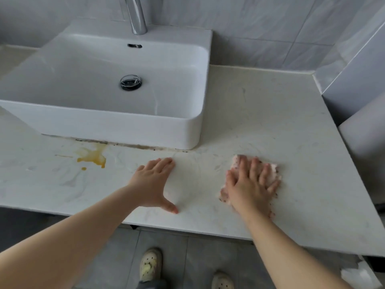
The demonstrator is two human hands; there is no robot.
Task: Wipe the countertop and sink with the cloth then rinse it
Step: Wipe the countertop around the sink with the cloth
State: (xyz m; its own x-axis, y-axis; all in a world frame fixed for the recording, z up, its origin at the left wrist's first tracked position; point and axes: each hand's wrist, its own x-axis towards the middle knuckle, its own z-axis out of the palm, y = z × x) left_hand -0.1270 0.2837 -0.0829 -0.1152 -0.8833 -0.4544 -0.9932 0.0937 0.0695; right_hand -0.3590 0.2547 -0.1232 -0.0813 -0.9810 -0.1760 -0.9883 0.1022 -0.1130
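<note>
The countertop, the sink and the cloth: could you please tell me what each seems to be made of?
The countertop looks like polished stone or a stone-look composite: pale, faintly veined, slight sheen. The sink looks like glazed white ceramic: smooth, glossy, rounded corners. The cloth looks like soft, fluffy textile, pinkish-white with a nubbly edge; the fibre cannot be told.

Right hand point(251, 184) flat on cloth point(273, 171); left hand point(153, 184) on countertop point(270, 122)
</note>
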